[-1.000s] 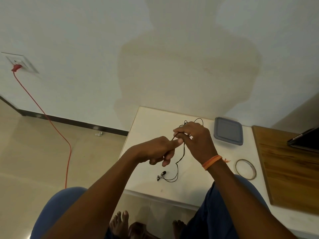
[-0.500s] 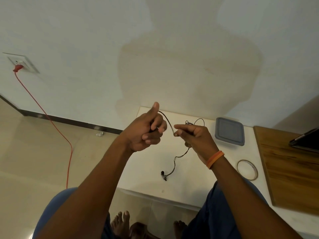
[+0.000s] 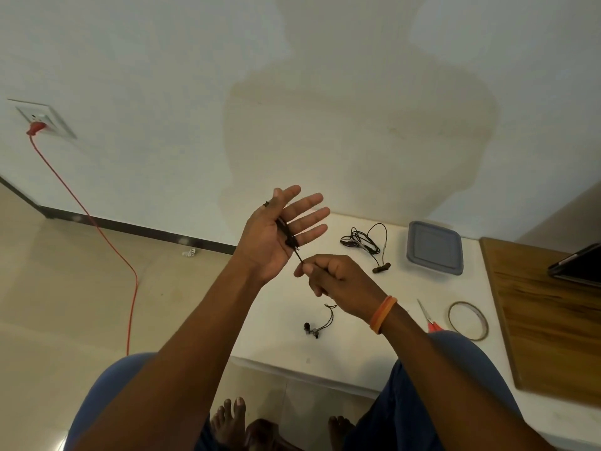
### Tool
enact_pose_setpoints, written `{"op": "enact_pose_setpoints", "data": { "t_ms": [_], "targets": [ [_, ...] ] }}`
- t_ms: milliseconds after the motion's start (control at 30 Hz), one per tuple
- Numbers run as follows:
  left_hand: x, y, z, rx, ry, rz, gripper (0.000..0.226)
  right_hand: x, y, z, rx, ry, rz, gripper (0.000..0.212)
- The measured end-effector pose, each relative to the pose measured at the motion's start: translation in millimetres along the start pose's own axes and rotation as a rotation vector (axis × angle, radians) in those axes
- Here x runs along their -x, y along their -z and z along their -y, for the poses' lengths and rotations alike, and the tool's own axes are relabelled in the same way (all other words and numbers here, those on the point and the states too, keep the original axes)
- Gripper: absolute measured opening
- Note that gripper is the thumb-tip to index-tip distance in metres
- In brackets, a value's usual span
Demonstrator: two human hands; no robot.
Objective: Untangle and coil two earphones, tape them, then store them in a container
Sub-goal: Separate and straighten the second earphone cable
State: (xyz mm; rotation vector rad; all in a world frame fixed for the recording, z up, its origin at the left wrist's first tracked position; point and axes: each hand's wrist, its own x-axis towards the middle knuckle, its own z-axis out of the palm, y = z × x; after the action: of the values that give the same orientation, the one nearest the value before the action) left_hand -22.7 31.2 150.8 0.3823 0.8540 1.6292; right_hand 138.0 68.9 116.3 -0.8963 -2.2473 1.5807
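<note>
**Coiling the first earphone round the left palm**

The white surface [image 3: 357,346] carries the rest of the kit: the grey lidded container [image 3: 434,247] at the far right, the tape roll [image 3: 467,320] and red-handled scissors [image 3: 428,317] nearer on the right, and the second earphone [image 3: 364,242], still bunched, far of centre.

The left hand [image 3: 276,236] is held up, palm facing the person, fingers [image 3: 305,219] spread and straight; the first earphone's cord [image 3: 287,234] lies across the palm. The right hand [image 3: 338,279] sits just near of it, its thumb and forefinger pinching the cord a little below the palm. The earbuds [image 3: 310,330] rest on the surface under the right wrist.

The step in hand looks like the start of coiling. The next move likely calls for the right hand to carry the cord round the open left fingers, keeping it taut so the loops stay even.

Half a second earlier the left hand was curled round the cord with its thumb up; now it has opened flat, and the right hand has dropped lower and nearer.
</note>
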Motion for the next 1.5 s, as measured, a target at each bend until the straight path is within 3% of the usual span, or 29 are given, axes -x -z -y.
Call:
{"op": "enact_pose_setpoints", "data": {
  "t_ms": [133,233,367,433,533,600,667,800,967,1067,1300,1400,1500],
  "targets": [
    [1.3,-1.8,14.1,-0.483,-0.062,-0.164,0.039,1.6,-1.6,-1.1,0.085,0.004,-0.013,0.023],
    [4.0,-6.6,27.7,-1.058,-0.153,-0.107,0.04,4.7,0.8,-1.1,0.203,0.027,0.007,0.025],
    [3.1,-2.1,37.1,-1.438,0.12,-0.018,0.023,7.8,14.9,-3.0,0.313,0.113,-0.076,0.011],
    [6.1,4.7,41.1,-1.494,0.234,0.073,0.023,9.8,22.4,-5.1,0.321,0.124,-0.117,0.009],
    [10.5,9.0,43.1,-1.364,0.303,0.073,0.057,12.1,29.1,-5.3,0.312,0.124,-0.122,0.005],
    [12.6,6.5,41.4,-1.319,0.386,0.138,0.084,12.7,33.8,-5.2,0.292,0.15,-0.148,0.003],
    [13.4,4.6,40.3,-1.198,0.491,0.229,0.096,12.7,38.0,-5.1,0.289,0.184,-0.202,0.005],
    [15.9,-2.4,34.6,-0.95,0.583,0.405,0.081,11.9,41.5,-1.9,0.08,0.189,-0.316,0.007],
    [20.2,-8.5,22.6,-0.41,0.561,0.544,0.065,7.6,30.5,4.7,-0.428,0.11,-0.277,0.012],
    [22.1,-14.6,18.5,-0.106,0.485,0.575,0.065,2.6,19.5,6.5,-0.533,0.036,-0.253,0.012],
    [3.1,-9.5,2.6,0.183,0.062,0.236,0.069,3.2,5.6,1.3,-0.45,-0.091,-0.075,0.019],
    [-2.3,-2.5,0.5,0.106,-0.036,0.099,0.067,4.5,-2.3,2.2,-0.426,-0.146,-0.029,0.021],
    [-4.0,2.1,8.8,-0.177,-0.09,-0.096,0.061,3.8,-6.5,3.8,-0.372,-0.2,-0.013,0.02]
  ]
}}
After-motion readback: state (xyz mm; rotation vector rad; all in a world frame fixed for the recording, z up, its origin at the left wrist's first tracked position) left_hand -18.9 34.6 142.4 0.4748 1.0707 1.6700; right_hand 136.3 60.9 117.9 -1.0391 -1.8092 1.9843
